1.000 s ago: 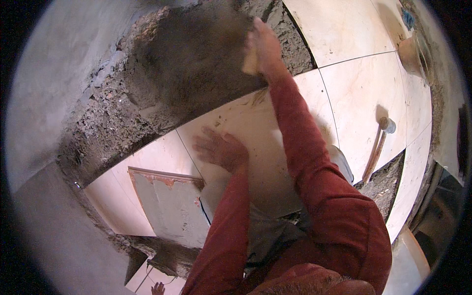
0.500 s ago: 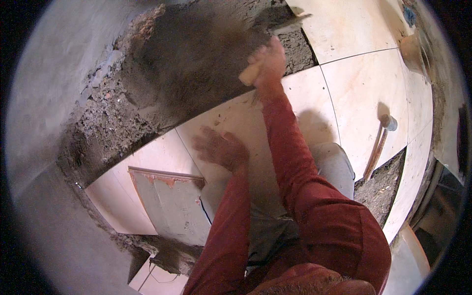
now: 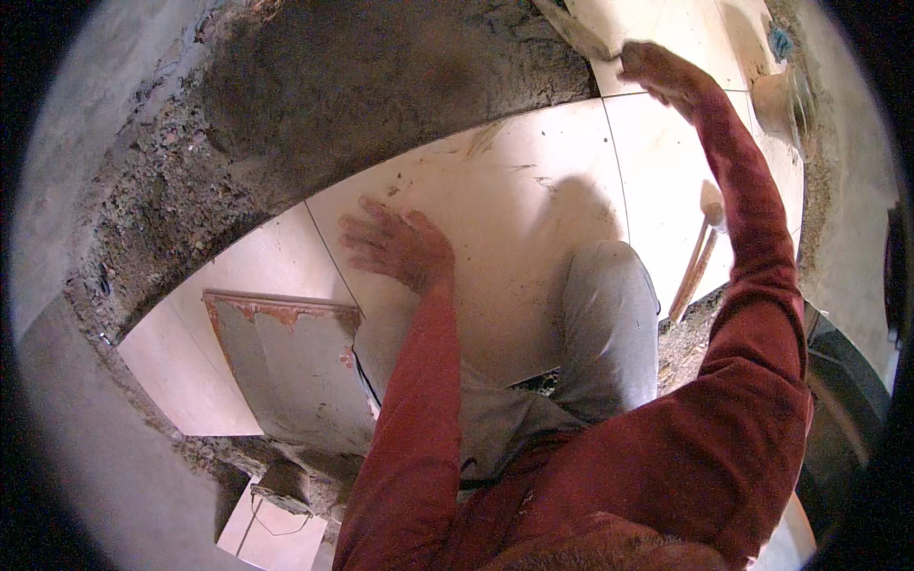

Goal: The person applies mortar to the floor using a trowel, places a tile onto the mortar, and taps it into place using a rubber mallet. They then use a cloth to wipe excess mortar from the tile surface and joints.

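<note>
The right grip (image 3: 664,76), closed round a trowel-like tool (image 3: 587,40), sits past the mortar bed's (image 3: 381,86) right end; the tool points leftward, far-side, toward the bed. The left grip (image 3: 398,246), farther from it, spreads on near-side tile (image 3: 495,247).

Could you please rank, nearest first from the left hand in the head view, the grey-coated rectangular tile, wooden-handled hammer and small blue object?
1. Grey-coated tile: below-left of the left hand.
2. Wooden-handled hammer: right side.
3. Small blue object: upper right.
</note>
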### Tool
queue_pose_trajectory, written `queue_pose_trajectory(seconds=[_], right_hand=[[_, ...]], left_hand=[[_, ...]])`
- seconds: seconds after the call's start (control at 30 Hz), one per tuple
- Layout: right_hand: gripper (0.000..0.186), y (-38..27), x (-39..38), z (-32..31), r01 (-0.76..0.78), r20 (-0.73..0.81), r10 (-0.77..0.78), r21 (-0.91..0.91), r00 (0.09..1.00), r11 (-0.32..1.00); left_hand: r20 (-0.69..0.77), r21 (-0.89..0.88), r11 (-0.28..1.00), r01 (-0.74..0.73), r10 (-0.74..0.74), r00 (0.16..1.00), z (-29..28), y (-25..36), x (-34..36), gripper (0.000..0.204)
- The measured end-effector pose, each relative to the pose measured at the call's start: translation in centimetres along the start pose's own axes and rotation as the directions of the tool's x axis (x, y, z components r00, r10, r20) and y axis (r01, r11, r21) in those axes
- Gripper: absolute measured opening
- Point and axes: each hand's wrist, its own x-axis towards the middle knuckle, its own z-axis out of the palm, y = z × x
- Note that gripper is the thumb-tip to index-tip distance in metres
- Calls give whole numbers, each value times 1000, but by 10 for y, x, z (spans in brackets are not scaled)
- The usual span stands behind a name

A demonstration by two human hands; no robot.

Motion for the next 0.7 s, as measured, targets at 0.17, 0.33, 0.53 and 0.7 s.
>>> queue_pose_trajectory(seconds=[0.17, 0.33, 0.53, 0.7], right_hand=[[20, -6, -67, 27, -12, 157, 38, -164, 987, 986], [33, -6, -70, 115, 24, -185, 151, 703, 971, 711], [29, -121, 23, 227, 493, -442, -313, 386, 841, 780], [33, -169, 30, 193, 711, -434, -721, -224, 539, 667]], left_hand=[[-36, 19, 999, 35, -34, 999, 1, -17, 8, 76], [3, -16, 999, 35, -35, 999, -7, -8, 7, 76], [-18, -18, 1000, 24, -24, 1000, -4, -7, 6, 74], [-5, -16, 1000, 21, -21, 1000, -1, -10, 4, 71]])
